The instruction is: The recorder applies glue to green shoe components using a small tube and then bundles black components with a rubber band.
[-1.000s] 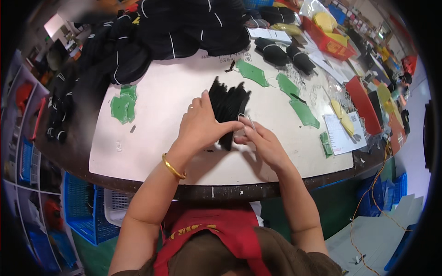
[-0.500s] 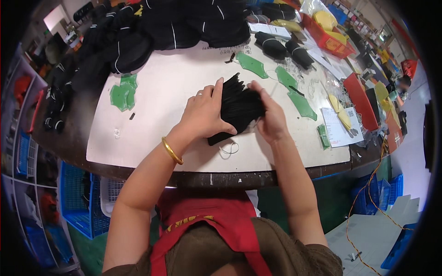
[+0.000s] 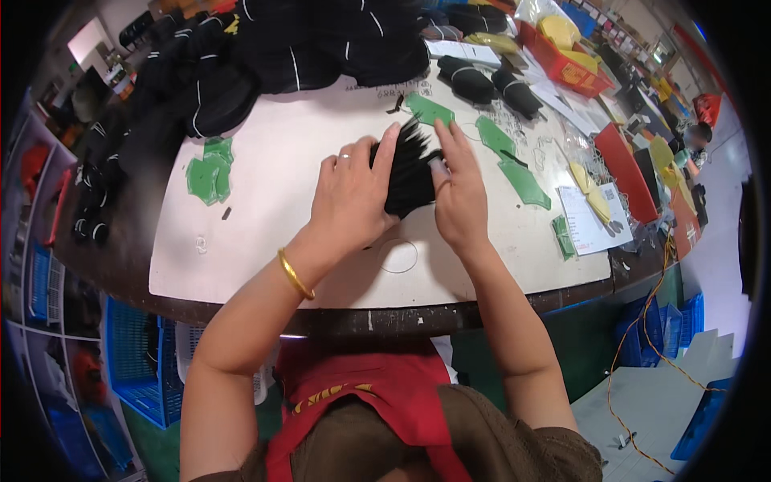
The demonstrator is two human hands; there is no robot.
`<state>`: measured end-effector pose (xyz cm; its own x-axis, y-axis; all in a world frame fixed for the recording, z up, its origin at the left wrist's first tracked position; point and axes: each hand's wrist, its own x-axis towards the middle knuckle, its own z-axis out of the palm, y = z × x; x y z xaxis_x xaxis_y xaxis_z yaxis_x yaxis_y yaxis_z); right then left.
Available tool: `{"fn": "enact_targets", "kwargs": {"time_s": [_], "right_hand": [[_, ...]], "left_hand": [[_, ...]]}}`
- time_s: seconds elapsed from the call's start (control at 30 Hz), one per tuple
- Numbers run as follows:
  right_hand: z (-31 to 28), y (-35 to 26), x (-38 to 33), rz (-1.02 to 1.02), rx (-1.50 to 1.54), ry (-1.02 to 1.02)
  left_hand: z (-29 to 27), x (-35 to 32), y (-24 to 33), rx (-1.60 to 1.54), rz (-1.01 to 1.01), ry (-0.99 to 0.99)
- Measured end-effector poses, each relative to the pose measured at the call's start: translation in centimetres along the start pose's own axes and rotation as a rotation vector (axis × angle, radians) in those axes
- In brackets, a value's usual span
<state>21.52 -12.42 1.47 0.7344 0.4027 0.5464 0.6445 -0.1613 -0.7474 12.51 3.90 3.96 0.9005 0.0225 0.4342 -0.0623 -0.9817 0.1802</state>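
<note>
Between my two hands is a thick stack of black fabric pieces (image 3: 411, 181), its layers fanned out into points at the far end. My left hand (image 3: 353, 193) presses the stack's left side, fingers pointing away from me. On the opposite side my right hand (image 3: 462, 189) bears against it, its thumb bent in over the edge. The palms and most of the fabric's lower end are hidden. A thin rubber band (image 3: 398, 256) lies as a round loop on the white board (image 3: 265, 241), just nearer me than the stack.
Green templates (image 3: 210, 173) lie at the left, and more green templates (image 3: 524, 183) at the right. Tied black bundles (image 3: 301, 56) crowd the far side. At the right are a printed sheet (image 3: 590, 229), a red tray (image 3: 630, 177) and a red basket (image 3: 574, 68) with yellow pieces.
The black stack and both hands have shifted slightly away and left, and more of the stack's pointed layers face up. The rubber band has gone from a twisted shape to a wide loop.
</note>
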Motion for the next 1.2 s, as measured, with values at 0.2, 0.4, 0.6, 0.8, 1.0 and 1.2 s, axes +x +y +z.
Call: {"fn": "enact_targets", "kwargs": {"time_s": [0.2,0.4,0.6,0.8,1.0,1.2], "right_hand": [[-0.4,0.6,-0.5,-0.321,-0.610,-0.324],[-1.9,3.5,3.9,0.533,0.573,-0.038],[3.3,7.1,6.1,0.712,0.862,0.094],[4.6,5.0,6.0,0.672,0.859,-0.065],[4.6,4.7,4.5,0.482,0.651,-0.114],[5.3,4.9,4.5,0.671,0.846,-0.181]], "left_hand": [[1.1,1.2,-2.1,-0.109,-0.149,-0.336],[1.3,2.5,-2.9,-0.109,-0.107,-0.325],[1.6,2.3,-3.3,-0.262,-0.160,-0.307],[1.0,0.8,-3.1,-0.295,-0.119,-0.217],[-0.7,0.4,-3.7,-0.391,-0.071,-0.414],[-0.1,1.2,-3.9,-0.254,-0.038,-0.421]]}}
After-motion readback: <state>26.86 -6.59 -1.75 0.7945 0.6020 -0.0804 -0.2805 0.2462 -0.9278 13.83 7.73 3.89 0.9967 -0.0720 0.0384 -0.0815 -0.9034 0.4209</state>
